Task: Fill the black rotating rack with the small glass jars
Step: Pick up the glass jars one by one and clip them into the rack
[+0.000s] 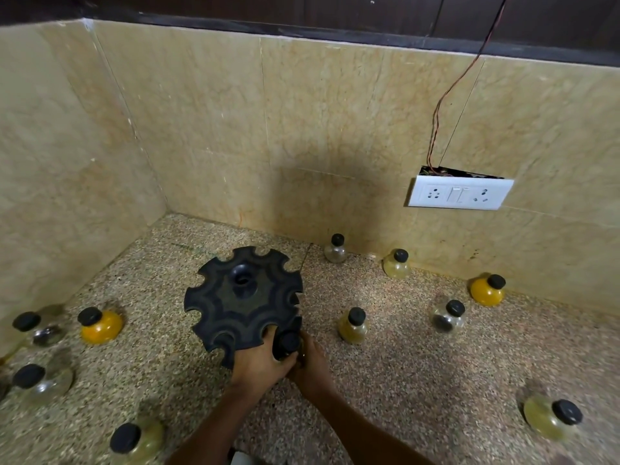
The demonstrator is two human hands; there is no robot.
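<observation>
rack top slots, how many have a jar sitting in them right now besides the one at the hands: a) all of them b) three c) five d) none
d) The notches round the top of the black rack all show empty, and the only jar near it is at the front edge between the left hand and the right hand; the other jars stand on the counter.

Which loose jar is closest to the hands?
The yellowish jar standing just right of the rack. It holds pale yellow-green stuff and sits nearest the right hand; every other loose jar stands farther off.
</observation>
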